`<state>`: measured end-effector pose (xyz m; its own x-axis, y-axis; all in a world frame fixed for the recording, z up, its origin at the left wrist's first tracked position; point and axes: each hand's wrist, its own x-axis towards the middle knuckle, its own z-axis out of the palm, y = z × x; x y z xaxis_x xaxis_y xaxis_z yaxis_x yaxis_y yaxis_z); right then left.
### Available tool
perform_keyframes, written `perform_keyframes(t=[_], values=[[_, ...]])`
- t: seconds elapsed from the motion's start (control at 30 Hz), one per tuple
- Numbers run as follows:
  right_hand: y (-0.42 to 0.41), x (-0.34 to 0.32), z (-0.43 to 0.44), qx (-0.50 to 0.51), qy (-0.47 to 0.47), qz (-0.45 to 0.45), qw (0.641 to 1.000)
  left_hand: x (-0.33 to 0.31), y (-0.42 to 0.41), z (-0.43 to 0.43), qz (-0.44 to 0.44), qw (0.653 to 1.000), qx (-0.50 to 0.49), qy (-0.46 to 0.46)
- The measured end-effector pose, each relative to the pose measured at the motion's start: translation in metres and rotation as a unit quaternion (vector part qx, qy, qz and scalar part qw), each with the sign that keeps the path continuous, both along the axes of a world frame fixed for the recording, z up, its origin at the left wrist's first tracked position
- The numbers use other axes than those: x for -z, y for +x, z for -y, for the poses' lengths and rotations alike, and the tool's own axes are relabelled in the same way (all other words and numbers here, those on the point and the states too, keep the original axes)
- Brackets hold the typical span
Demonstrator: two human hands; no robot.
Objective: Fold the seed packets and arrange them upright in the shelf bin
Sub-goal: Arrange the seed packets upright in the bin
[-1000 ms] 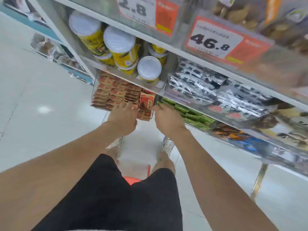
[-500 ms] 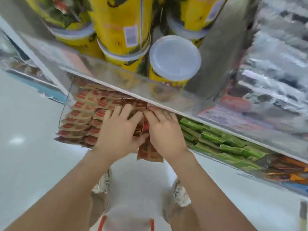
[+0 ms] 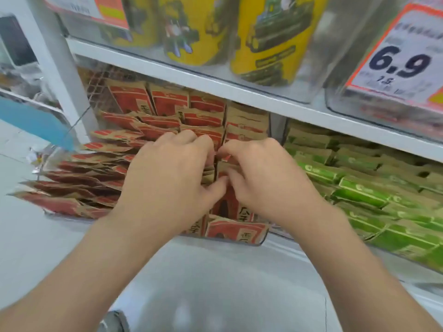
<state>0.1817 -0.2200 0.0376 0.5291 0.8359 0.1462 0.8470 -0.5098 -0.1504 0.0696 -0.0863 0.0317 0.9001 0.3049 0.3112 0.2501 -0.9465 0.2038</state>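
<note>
Looking down under the shelf [image 3: 239,92], we've got the clear bin [image 3: 48,161] crammed with red packets [image 3: 167,101]: the left rows are slumped nearly flat, the far ones standing. Green packets [image 3: 359,195] lie just right of it. Mid-bin, the left hand [image 3: 167,185] and right hand [image 3: 266,180] meet, fingers curled onto one folded packet [image 3: 209,173] wedged between them. It stands upright, right under the fingertips and equally near both hands. Next, I'd say, it needs seating straight down.

Red-and-tan seed packets [image 3: 167,104] sit beside green-and-tan packets [image 3: 359,195], under yellow canisters [image 3: 268,39] and an orange-edged white price tag [image 3: 398,58].
</note>
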Motion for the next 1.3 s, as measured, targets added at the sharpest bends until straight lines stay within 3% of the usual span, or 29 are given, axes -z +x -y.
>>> perform_keyframes(t=[0.17,0.27,0.4,0.6,0.8,0.97,1.13,1.3], values=[[-0.004,-0.001,0.01,0.025,-0.015,0.069,0.997,-0.001,-0.016,0.006,0.01,0.999,-0.001,-0.032],[-0.011,-0.002,0.022,0.054,-0.003,0.043,0.998,-0.003,-0.028,0.003,-0.001,0.995,0.032,-0.09],[-0.024,-0.009,0.033,0.093,0.05,-0.003,0.994,-0.006,-0.045,0.002,-0.019,0.989,0.082,-0.119],[-0.06,-0.02,0.042,0.091,0.203,0.039,0.974,-0.01,-0.056,0.023,0.06,0.988,0.086,-0.117],[-0.084,-0.03,0.065,0.062,0.408,0.146,0.899,-0.037,-0.056,0.049,0.153,0.974,0.097,-0.134],[-0.103,-0.04,0.084,0.036,0.484,0.163,0.859,-0.034,-0.069,0.078,0.279,0.929,0.137,-0.202],[-0.111,-0.042,0.092,0.031,0.562,0.089,0.822,-0.038,-0.063,0.093,0.337,0.891,0.146,-0.268],[-0.112,-0.039,0.086,0.102,0.577,-0.112,0.803,-0.04,-0.047,0.089,0.368,0.841,0.1,-0.383]])
